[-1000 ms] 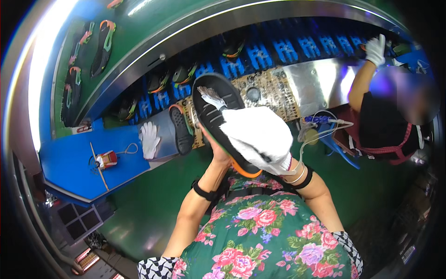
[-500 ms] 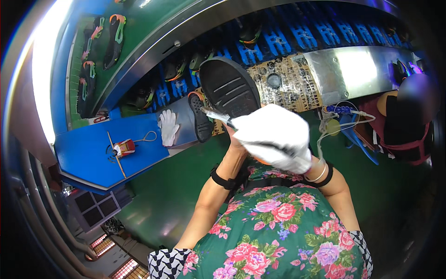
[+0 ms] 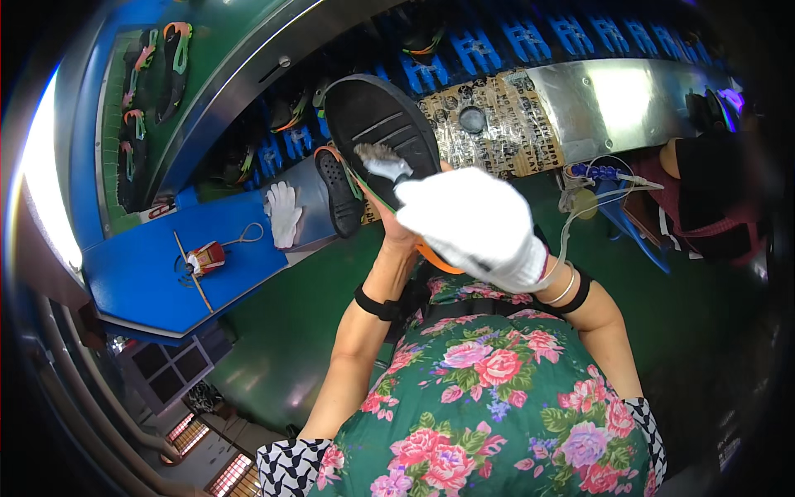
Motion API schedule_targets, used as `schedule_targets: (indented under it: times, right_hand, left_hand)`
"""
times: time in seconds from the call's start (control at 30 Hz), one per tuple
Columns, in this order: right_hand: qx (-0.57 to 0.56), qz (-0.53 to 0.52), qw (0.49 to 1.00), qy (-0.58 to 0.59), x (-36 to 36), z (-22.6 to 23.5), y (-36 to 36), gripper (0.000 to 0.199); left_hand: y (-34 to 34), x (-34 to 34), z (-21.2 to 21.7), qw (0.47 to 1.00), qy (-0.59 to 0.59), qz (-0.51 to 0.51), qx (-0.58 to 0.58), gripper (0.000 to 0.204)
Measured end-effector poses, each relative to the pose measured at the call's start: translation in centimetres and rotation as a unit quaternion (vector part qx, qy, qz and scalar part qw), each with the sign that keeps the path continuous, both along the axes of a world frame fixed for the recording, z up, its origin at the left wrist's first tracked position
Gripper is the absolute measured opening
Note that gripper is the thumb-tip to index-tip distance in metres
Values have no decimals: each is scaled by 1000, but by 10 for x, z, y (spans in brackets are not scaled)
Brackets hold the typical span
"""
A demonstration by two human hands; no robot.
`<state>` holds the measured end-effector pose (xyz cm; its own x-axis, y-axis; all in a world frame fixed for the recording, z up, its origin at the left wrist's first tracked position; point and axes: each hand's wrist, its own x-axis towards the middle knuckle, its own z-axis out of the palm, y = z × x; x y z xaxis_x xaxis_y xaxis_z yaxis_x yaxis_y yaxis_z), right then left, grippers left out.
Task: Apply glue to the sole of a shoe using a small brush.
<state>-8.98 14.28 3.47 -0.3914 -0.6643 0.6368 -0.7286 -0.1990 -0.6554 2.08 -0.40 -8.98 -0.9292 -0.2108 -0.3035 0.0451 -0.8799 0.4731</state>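
Observation:
My left hand [image 3: 400,229], bare, grips a black shoe sole [image 3: 373,112] with orange and green at its edge. Most of its fingers are hidden behind the sole. In a white knitted glove, my right hand [image 3: 472,224] is closed around a brush [image 3: 383,161]. The pale bristles lie over the middle of the sole's grooved black face; the glove covers the handle. Just left of the held sole, a smaller black piece of footwear with holes and an orange rim [image 3: 338,192] rests at the bench edge.
A blue table [image 3: 132,277] at left carries a small red container with a stick across it [image 3: 207,258]. Beside it lies a white glove [image 3: 283,214]. Blue racks [image 3: 476,51] run behind the taped cardboard [image 3: 513,124]. At right sits another person [image 3: 704,190].
My gloved right hand has brought the brush from the sole's lower left edge up onto its dark face. The whole view has shifted slightly.

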Motion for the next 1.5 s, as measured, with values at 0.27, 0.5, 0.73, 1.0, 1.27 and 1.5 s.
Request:
schedule_targets:
  times: [0.27, 0.5, 0.73, 1.0, 1.27, 1.5]
  right_hand:
    - [-29, 15, 991, -130, -8, -7, 4, 30]
    - [-23, 60, 990, -124, -4, -11, 4, 27]
    - [-24, 86, 989, -116, 12, -14, 3, 31]
    - [-11, 74, 993, -93, 21, -23, 6, 34]
    - [-2, 55, 994, -89, 13, -18, 9, 28]
    - [-18, 43, 976, -211, 9, -18, 11, 24]
  left_hand:
    - [-9, -11, 25, 999, 52, 14, 0, 117]
    - [-19, -15, 41, 990, 124, -46, 59, 129]
    - [-23, -11, 47, 997, 66, -23, 33, 131]
    - [-31, -14, 49, 991, 126, -15, 46, 128]
    - [-48, -11, 38, 983, 178, -11, -40, 99]
    - [-52, -14, 41, 980, 194, -2, -52, 100]
